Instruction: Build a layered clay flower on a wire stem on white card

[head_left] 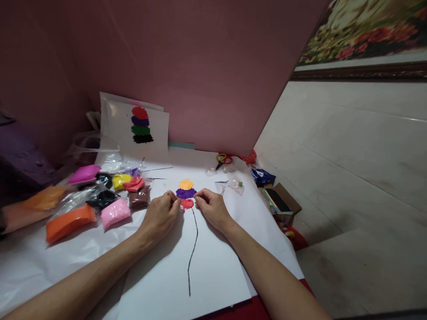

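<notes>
On a white sheet (pixel 160 275) lie three stacked patches of clay: yellow-orange (pixel 186 184) at the top, purple (pixel 186 193) below it and red (pixel 187 204) at the bottom. A wavy black line (pixel 196 233) runs down the sheet from the red patch. My left hand (pixel 163 212) is at the left edge of the red clay, its thumb and fingers pinched together. My right hand (pixel 212 206) is at the right of the red and purple clay, also pinched. What either pinch holds, if anything, is too small to make out.
Bags of coloured clay (pixel 115 213) crowd the left side. A card with four coloured patches (pixel 160 129) leans on the wall behind. Scissors (pixel 220 161) and clear plastic scraps (pixel 236 186) lie at the back right. Beyond the right edge is an open cardboard box (pixel 289 198).
</notes>
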Demonstrator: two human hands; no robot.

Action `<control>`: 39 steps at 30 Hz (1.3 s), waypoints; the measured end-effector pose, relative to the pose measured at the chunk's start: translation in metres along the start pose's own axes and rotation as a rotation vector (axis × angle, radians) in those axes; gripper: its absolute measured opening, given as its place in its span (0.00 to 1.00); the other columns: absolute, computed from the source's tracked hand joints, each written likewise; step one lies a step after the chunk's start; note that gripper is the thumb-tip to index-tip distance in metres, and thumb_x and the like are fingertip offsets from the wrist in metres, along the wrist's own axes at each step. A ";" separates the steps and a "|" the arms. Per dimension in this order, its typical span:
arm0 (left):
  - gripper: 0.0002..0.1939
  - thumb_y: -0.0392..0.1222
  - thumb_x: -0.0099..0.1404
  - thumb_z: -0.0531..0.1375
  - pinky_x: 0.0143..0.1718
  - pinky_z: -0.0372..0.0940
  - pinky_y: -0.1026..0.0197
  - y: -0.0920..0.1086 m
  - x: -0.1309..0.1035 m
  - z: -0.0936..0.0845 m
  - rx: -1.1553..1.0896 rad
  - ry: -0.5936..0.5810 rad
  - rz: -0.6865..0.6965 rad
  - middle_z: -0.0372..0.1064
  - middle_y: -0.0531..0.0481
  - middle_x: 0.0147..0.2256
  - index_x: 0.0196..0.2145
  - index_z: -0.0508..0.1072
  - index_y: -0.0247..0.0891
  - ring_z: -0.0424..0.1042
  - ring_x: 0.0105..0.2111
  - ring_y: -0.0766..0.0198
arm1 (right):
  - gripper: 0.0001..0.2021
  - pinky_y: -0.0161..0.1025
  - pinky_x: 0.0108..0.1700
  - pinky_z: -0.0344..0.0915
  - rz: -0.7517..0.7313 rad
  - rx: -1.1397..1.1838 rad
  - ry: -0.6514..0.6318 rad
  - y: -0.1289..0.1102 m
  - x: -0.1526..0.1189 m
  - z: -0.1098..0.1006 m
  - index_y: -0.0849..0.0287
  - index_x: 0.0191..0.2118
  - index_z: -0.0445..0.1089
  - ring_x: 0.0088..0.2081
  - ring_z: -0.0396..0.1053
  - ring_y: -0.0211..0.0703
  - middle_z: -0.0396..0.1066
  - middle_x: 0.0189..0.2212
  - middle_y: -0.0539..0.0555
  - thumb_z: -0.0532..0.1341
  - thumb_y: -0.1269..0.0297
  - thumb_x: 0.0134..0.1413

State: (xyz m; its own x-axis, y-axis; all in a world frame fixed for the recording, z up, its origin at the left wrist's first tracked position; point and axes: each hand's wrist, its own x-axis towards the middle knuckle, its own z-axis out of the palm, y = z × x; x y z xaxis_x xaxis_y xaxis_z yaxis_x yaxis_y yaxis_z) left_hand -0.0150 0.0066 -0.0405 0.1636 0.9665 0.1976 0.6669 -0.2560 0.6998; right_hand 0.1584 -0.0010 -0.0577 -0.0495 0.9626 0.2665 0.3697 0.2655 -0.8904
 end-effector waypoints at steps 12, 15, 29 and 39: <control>0.10 0.43 0.61 0.50 0.36 0.59 0.56 -0.002 0.002 -0.002 0.040 0.043 -0.047 0.70 0.48 0.26 0.23 0.62 0.41 0.69 0.30 0.57 | 0.07 0.34 0.31 0.59 -0.008 -0.008 0.000 0.001 0.000 0.000 0.57 0.29 0.69 0.25 0.61 0.36 0.66 0.22 0.46 0.54 0.69 0.52; 0.10 0.43 0.61 0.50 0.36 0.59 0.56 -0.002 0.001 -0.001 0.030 0.054 -0.055 0.70 0.48 0.26 0.23 0.63 0.41 0.69 0.29 0.57 | 0.07 0.34 0.30 0.59 -0.006 -0.009 -0.002 0.000 0.000 0.000 0.57 0.29 0.69 0.25 0.61 0.36 0.66 0.22 0.46 0.54 0.69 0.52; 0.13 0.49 0.59 0.55 0.29 0.59 0.60 0.000 -0.001 -0.005 -0.293 0.062 -0.044 0.67 0.52 0.23 0.23 0.69 0.38 0.66 0.25 0.62 | 0.08 0.34 0.31 0.60 -0.003 -0.020 0.004 -0.001 0.000 0.001 0.58 0.30 0.70 0.27 0.64 0.38 0.67 0.22 0.47 0.54 0.68 0.52; 0.13 0.49 0.59 0.56 0.30 0.60 0.60 0.001 0.000 -0.003 -0.317 -0.004 -0.028 0.69 0.52 0.24 0.25 0.70 0.37 0.69 0.26 0.62 | 0.08 0.34 0.31 0.59 -0.003 -0.011 0.008 -0.001 0.000 0.001 0.58 0.29 0.70 0.26 0.63 0.37 0.67 0.22 0.46 0.55 0.68 0.52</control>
State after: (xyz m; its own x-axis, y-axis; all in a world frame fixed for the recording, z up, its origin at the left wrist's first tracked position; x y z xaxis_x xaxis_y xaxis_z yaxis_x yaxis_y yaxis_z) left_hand -0.0168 0.0059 -0.0376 0.1516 0.9731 0.1733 0.4110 -0.2215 0.8843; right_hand 0.1575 -0.0007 -0.0574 -0.0432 0.9614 0.2719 0.3800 0.2675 -0.8854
